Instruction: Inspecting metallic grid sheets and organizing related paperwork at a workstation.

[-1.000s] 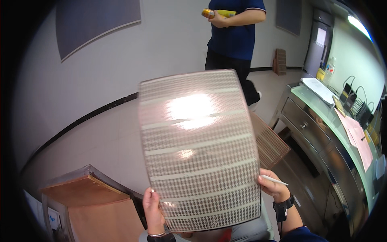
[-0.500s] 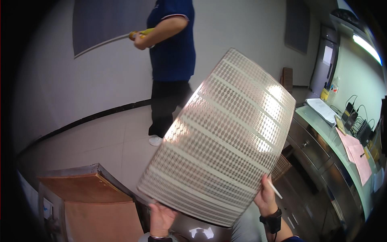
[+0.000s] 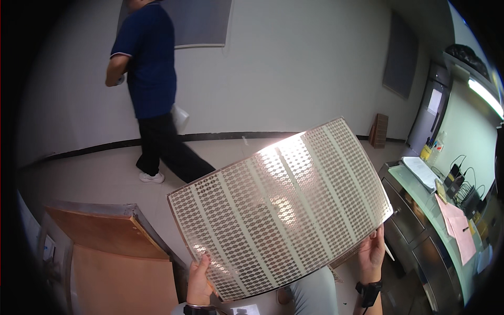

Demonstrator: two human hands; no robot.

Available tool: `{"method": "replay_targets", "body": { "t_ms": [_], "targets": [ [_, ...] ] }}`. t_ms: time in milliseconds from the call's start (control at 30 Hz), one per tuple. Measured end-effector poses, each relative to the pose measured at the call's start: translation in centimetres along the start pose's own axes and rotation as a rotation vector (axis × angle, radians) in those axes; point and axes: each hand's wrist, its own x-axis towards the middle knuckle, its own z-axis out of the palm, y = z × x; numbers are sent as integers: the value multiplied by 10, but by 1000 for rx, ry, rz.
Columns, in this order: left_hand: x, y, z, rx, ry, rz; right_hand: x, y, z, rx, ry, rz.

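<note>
I hold a large thin circuit board panel [image 3: 257, 210] tilted in front of me, covered in bands of small shiny copper-coloured shapes with pale strips between them. My left hand [image 3: 200, 278] is closed on its lower left edge, the thumb lying on the patterned face. At the lower right corner my right hand [image 3: 371, 254] grips the edge, its fingers partly hidden behind the panel. A slim white pen-like stick [image 3: 389, 252] juts out beside that hand; how it is held is hidden. Both wrists wear dark bands.
A wooden open-topped box or cabinet [image 3: 121, 273] stands at lower left. On the right is a glass-topped desk [image 3: 420, 197] with pink sheets [image 3: 455, 220], papers and black cabled devices. A co-worker in dark blue [image 3: 149, 63] walks by the far wall. Boards [image 3: 379, 130] lean there.
The panel has turned clockwise and come lower, its long side now closer to level. My left hand has closed on its edge. The co-worker has moved left.
</note>
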Motion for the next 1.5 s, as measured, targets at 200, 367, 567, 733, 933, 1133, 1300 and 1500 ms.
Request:
{"method": "replay_targets", "body": {
  "t_ms": [200, 367, 567, 733, 933, 1133, 1300, 1500],
  "targets": [
    [5, 6, 3, 71, 154, 151, 0, -38, 11, -257, 31, -134],
    [6, 1, 8, 98, 70, 141, -9, -54, 6, -281, -18, -188],
    [3, 4, 4, 120, 121, 140, -9, -47, 10, -339, -42, -197],
    [11, 5, -7, 187, 231, 230, -5, -77, -8, -639, -67, -76],
    [10, 16, -6, 228, 169, 265, -25, -83, -4, -1343, -112, -138],
    [4, 17, -18, 212, 137, 461, 5, -84, -55, -1104, -431, -176],
    [19, 15, -35, 182, -16, 513, 29, -33, -59, -734, 72, -89],
    [14, 32, -48, 92, -128, 491, 29, 19, -29, -583, -14, 55]
  ]
}}
